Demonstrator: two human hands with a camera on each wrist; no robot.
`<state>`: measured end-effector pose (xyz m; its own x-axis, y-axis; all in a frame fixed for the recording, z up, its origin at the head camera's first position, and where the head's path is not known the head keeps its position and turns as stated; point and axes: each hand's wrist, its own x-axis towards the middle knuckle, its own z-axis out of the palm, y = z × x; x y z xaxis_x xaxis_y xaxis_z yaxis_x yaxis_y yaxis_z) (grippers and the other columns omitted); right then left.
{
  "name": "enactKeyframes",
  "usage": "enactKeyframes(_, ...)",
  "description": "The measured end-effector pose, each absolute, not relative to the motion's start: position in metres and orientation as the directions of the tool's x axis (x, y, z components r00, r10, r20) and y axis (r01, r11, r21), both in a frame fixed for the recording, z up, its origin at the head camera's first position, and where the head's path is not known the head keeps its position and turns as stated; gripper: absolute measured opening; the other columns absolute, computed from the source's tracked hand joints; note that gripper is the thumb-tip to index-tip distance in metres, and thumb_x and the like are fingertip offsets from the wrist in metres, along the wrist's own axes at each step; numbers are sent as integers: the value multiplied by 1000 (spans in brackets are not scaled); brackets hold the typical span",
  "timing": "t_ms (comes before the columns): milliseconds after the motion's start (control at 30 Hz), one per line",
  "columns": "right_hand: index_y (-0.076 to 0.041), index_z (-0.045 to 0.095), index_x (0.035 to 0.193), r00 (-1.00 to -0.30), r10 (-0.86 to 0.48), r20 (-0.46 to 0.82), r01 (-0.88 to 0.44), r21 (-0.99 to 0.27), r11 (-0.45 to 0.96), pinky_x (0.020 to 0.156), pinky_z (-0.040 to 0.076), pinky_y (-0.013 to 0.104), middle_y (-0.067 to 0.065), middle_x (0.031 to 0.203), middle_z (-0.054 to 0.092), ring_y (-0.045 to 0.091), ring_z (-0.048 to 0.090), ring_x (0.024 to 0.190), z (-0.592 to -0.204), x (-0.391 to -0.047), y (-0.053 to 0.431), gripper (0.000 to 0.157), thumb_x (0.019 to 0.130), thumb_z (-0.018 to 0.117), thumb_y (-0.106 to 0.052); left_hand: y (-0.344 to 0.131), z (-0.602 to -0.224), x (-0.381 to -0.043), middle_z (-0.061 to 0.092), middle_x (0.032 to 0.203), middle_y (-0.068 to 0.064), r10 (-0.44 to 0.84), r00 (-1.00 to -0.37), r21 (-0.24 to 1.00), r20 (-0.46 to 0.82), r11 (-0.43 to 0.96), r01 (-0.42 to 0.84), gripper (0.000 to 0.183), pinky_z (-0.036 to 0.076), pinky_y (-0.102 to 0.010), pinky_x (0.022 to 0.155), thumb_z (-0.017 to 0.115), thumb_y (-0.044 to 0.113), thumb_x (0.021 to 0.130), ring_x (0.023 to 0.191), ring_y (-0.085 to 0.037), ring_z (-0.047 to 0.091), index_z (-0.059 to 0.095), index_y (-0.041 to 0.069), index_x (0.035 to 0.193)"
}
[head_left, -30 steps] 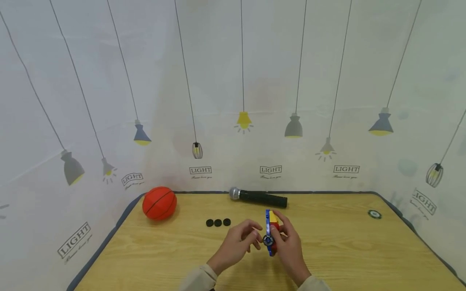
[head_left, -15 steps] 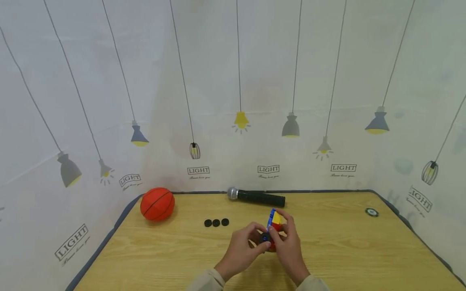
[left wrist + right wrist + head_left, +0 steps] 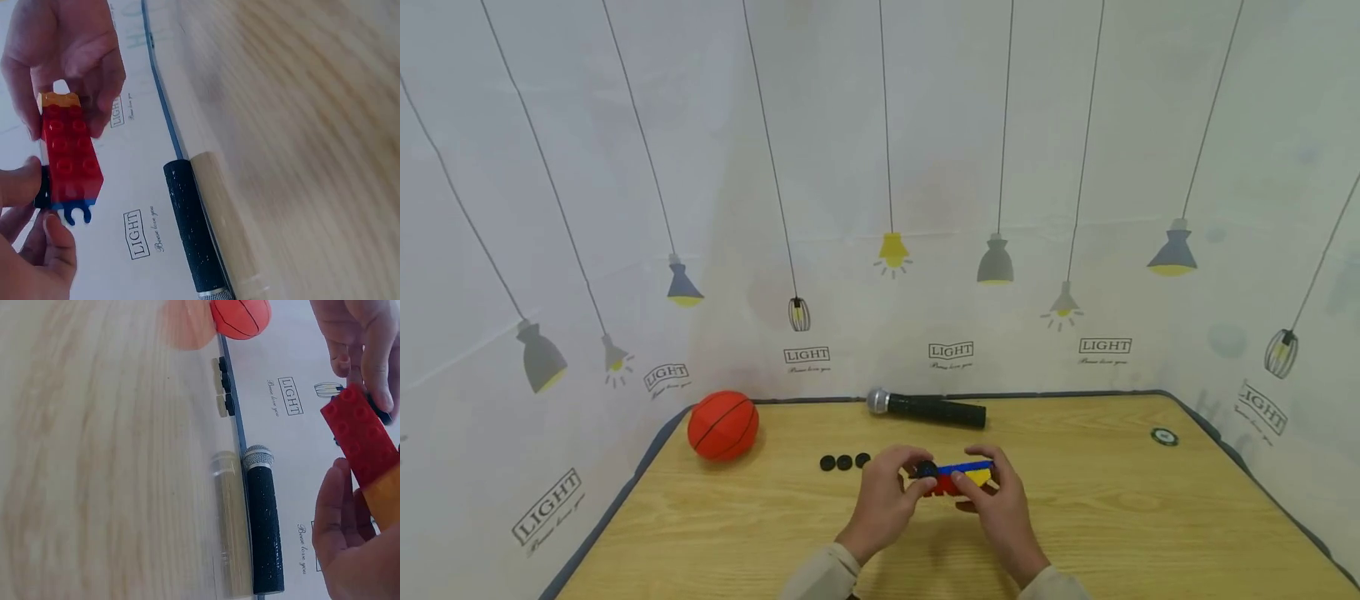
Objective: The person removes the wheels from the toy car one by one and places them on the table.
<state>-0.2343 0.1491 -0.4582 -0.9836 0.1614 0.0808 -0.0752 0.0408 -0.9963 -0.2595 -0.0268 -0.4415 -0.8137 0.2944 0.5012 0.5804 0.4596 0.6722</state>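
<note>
Both hands hold a toy block vehicle of red bricks (image 3: 942, 485), a yellow brick (image 3: 980, 477) and a blue base (image 3: 964, 467), raised over the table. My left hand (image 3: 882, 496) pinches a black wheel (image 3: 927, 470) against the blue base at the left end, thumb in front. At the yellow end, my right hand (image 3: 1002, 502) grips the vehicle between fingers and thumb. In the left wrist view, red studs face the camera and a blue hook (image 3: 76, 214) sticks out of the base's end. The right wrist view shows the red studded block (image 3: 364, 432) between the hands.
Three black wheels (image 3: 845, 462) lie in a row left of the hands. A microphone (image 3: 936, 410) lies along the back edge, a red ball (image 3: 724, 426) sits at the back left, and a round chip (image 3: 1165, 437) at the right. Printed cloth walls surround the wooden table (image 3: 722, 533).
My left hand has closed in and taken hold of the wheel on the vehicle. The vehicle has turned from upright to lying crosswise, its wheel end now left.
</note>
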Motion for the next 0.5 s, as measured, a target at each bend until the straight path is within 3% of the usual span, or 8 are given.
enactKeyframes(133, -1, 62, 113, -988, 154, 31, -29, -999, 17, 68, 61, 35, 14, 105, 68, 25, 74, 84, -457, -234, 150, 20, 95, 67, -10, -28, -441, -265, 70, 104, -1, 252, -801, 648, 543, 482, 590, 24, 54, -17, 69, 75, 13, 90, 87, -10, 64, 71, 15, 113)
enactKeyframes(233, 3, 60, 106, -994, 112, 16, -11, -999, 44, 64, 59, 30, 13, 101, 67, 25, 74, 79, -456, -232, 149, 18, 94, 67, -9, -27, -442, -267, 70, 103, -1, 244, -786, 624, 569, 495, 605, 24, 57, -19, 74, 74, 11, 90, 88, -11, 66, 71, 14, 113)
enactKeyframes(367, 2, 49, 121, -1000, -27, 1, -4, -994, 107, 64, 57, 30, 17, 107, 64, 26, 75, 79, -455, -229, 149, 33, 96, 65, -11, -26, -442, -268, 69, 104, -2, 275, -785, 614, 556, 501, 610, 25, 57, -19, 75, 74, 6, 89, 88, -12, 65, 72, 13, 113)
enactKeyframes(500, -3, 39, 141, -990, -140, -16, -9, -984, 175, 62, 55, 32, 17, 106, 65, 24, 70, 76, -455, -228, 151, 51, 95, 61, -9, -33, -435, -273, 67, 112, -3, 411, -805, 619, 427, 516, 592, 26, 53, -19, 78, 71, 10, 93, 96, -15, 60, 70, 16, 118)
